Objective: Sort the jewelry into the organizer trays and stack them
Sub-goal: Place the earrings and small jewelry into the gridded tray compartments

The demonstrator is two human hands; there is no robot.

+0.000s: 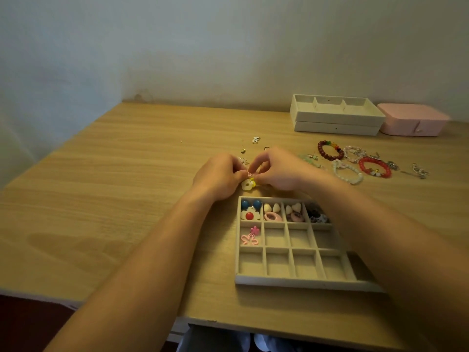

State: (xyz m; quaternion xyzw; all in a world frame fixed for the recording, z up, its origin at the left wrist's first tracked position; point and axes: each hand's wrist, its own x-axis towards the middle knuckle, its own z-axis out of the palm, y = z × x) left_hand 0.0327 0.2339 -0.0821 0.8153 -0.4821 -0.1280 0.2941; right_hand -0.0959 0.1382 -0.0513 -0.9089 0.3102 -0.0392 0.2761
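Pinching a white-and-yellow flower earring with both our left hand and right hand, we are holding it just beyond the far edge of the organizer tray. Beaded bracelets are lying farther right.

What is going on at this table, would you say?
A person is sorting jewelry. The left hand and right hand together pinch a white-and-yellow flower earring just beyond the divided tray. Its far row already holds earrings, and a pink piece lies in the next row. Loose bracelets lie on the table to the right; two stacked trays stand at the back.
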